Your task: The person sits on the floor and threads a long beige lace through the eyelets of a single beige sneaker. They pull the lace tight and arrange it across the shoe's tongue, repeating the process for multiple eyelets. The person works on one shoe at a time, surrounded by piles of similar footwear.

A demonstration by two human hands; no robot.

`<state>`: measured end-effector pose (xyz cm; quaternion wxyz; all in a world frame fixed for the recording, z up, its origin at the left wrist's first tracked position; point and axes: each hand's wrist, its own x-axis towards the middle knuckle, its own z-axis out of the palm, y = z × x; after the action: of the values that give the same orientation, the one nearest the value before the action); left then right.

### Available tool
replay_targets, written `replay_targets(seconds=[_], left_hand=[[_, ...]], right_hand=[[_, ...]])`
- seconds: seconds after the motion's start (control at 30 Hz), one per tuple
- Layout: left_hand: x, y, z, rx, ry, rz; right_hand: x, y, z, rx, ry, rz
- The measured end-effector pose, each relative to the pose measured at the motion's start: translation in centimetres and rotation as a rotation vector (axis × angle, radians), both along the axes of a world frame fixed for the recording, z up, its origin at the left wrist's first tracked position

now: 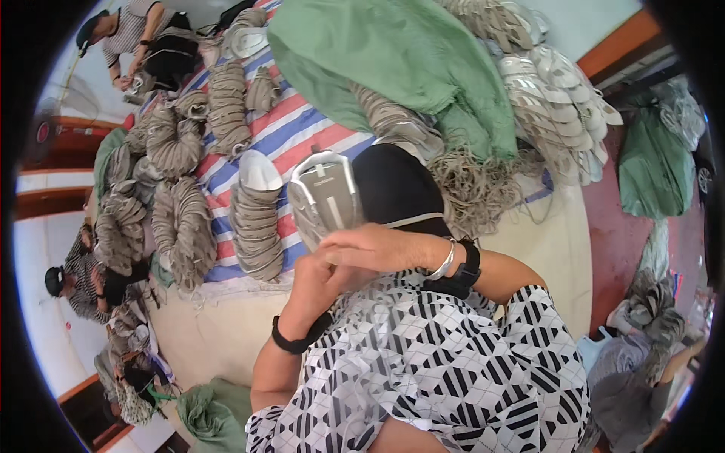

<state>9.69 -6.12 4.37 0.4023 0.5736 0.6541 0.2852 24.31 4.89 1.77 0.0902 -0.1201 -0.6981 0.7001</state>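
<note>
Showing just past fingers [340,240] of R hand [377,248] & L hand [316,283]: oval grey-beige fabric shoe upper [326,198] w/ white trim, near end hidden; can't tell if either's gripping.

The view looked down from the left of two fisheye cameras worn side by side on the person's head, out toward the striped sheet [281,136]. On that sheet's near side, the wearer's patterned shirt [445,355] sat close to the lens, as did the left hand [311,278] and right hand [377,248]. The wide lens also reached white wall [41,241] left of the sheet and red floor [610,253] to its right, bending straight edges toward the rim.
</note>
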Motion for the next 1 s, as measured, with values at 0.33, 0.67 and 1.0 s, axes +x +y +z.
replay_targets(seconds=[0.33,0.67,1.0], left_hand=[[1.0,0.5,-2.8,0.417,0.416,-0.271],[0.5,-0.2,-4.6,0.501,0.480,-0.311],[-2.9,0.9,-5.1,0.159,-0.058,0.500]], right_hand=[[4.9,7.2,1.1,0.550,-0.256,-0.294],[-5.0,6.9,-4.0,0.084,-0.247,-0.442],[0.2,2.0,-3.7,-0.222,-0.205,-0.377]])
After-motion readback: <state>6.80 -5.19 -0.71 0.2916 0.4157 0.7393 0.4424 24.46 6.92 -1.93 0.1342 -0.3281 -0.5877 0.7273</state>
